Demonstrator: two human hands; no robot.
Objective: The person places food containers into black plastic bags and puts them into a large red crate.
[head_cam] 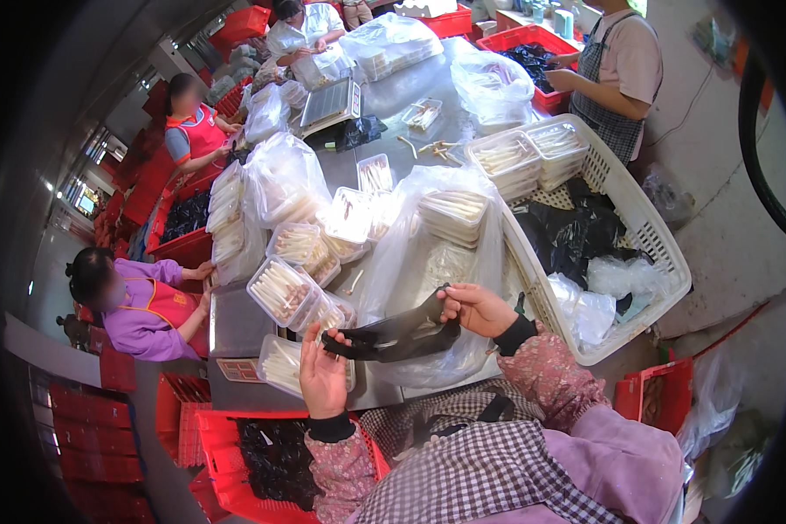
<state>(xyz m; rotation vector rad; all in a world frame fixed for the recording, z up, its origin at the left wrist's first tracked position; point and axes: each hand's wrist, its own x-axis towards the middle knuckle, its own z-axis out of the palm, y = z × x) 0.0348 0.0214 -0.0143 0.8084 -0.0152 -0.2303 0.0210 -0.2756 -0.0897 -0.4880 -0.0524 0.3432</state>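
Note:
A black plastic bag (399,334) is stretched between my two hands. My left hand (324,376) pinches one end near the thumb, palm turned up. My right hand (481,306) grips the other end, higher and to the right. Beneath the black bag lies a large clear plastic bag (393,281), with a stack of clear trays (455,213) of long white-stemmed mushrooms in its mouth. More trays of mushrooms (285,291) are piled left of it. Another mushroom tray (281,363) sits just behind my left hand, partly hidden by it.
A white perforated crate (655,242) with black and clear plastic stands on the right. A red crate (223,452) of black plastic is at lower left. Scales (239,327) (331,101) rest on the metal table (393,141). Several people work around it; loose mushrooms (442,150) lie mid-table.

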